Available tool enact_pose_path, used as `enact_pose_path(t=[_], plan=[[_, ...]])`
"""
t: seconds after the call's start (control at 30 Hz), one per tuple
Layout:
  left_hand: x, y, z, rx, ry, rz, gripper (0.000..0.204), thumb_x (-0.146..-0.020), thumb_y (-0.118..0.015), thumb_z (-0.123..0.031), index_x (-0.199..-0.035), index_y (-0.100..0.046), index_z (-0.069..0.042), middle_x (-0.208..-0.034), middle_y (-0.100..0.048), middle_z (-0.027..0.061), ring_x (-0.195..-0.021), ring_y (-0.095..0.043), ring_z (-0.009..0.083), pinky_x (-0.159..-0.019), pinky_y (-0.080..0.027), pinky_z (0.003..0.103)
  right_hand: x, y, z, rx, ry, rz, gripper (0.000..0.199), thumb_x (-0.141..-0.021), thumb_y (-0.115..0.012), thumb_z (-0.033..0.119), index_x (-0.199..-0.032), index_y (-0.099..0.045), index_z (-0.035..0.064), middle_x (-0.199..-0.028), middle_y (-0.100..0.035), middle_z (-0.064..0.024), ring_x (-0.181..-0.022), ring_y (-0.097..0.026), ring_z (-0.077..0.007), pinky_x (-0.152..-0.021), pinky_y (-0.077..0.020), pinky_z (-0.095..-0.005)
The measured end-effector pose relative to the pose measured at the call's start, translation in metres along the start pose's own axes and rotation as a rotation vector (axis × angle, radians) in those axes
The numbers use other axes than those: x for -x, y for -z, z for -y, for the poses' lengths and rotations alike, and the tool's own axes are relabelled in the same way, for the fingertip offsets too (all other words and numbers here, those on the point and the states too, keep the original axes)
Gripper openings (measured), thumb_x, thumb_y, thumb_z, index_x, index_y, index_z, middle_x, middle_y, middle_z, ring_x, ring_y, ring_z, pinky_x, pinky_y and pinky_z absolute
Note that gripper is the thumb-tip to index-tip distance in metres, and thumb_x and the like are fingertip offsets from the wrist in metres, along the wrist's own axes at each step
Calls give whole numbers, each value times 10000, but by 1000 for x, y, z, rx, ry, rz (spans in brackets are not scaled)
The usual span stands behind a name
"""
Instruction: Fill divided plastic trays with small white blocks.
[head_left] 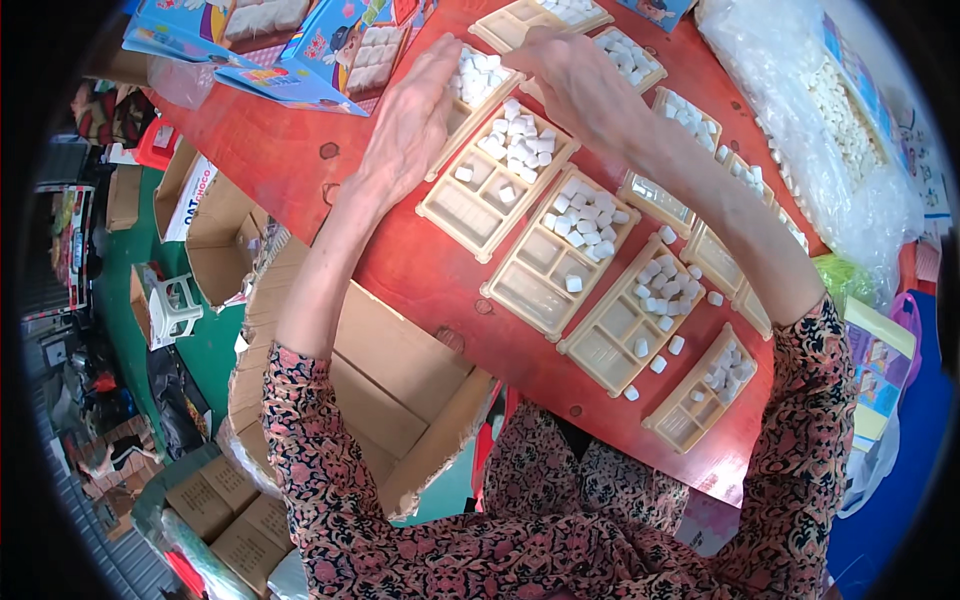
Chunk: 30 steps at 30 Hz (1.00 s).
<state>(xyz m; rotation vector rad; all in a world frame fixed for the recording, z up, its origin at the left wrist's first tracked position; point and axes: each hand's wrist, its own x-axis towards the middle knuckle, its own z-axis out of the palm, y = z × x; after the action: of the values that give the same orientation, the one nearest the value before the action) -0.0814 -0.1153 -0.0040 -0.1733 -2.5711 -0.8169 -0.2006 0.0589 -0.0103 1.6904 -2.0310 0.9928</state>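
Observation:
My left hand lies along the left side of a cream plastic tray, fingers stretched out beside a heap of white marshmallows. Across that tray, my right hand reaches in with bent fingers; their tips are hidden, so what they hold, if anything, does not show. Nearer to me stand more compartment trays in a slanting row: one tray just below my hands, a second tray, a third tray and a smaller end tray. Each has marshmallows piled toward its far end.
Blue printed boxes stand at the far left of the red table. More filled trays lie beyond my right forearm. A big clear bag of marshmallows is at the right. Loose marshmallows dot the table. An open carton sits below the left edge.

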Motion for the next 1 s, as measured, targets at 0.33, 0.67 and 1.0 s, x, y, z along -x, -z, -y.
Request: enact_pose_path(t=[0.33, 0.67, 1.0], plan=[[8, 9, 5, -176, 77, -76, 241, -783, -567, -7, -1009, -624, 55, -1106, -582, 221, -1007, -568, 388, -860, -452, 414, -26, -27, -18, 127, -6, 91, 92, -780, -629, 53, -841, -617, -15, -781, -608, -177, -745, -604, -352, -683, -470, -431], [16, 9, 12, -222, 152, -62, 144, -738, -657, -61, -855, -681, 19, -853, -628, 152, -817, -605, 343, -745, -465, 410, -20, -22, 7, 39, -52, 124, 165, -759, -665, 103, -851, -588, -8, -745, -607, -172, -795, -602, -335, -736, -475, -423], [2, -3, 4, -268, -25, -126, 203, -766, -591, -11, -950, -670, 21, -1097, -604, 212, -987, -563, 403, -868, -442, 433, -28, -14, 6, -82, -233, 177, 203, -718, -656, 184, -790, -610, 0, -780, -623, -155, -820, -606, -331, -752, -478, -438]])
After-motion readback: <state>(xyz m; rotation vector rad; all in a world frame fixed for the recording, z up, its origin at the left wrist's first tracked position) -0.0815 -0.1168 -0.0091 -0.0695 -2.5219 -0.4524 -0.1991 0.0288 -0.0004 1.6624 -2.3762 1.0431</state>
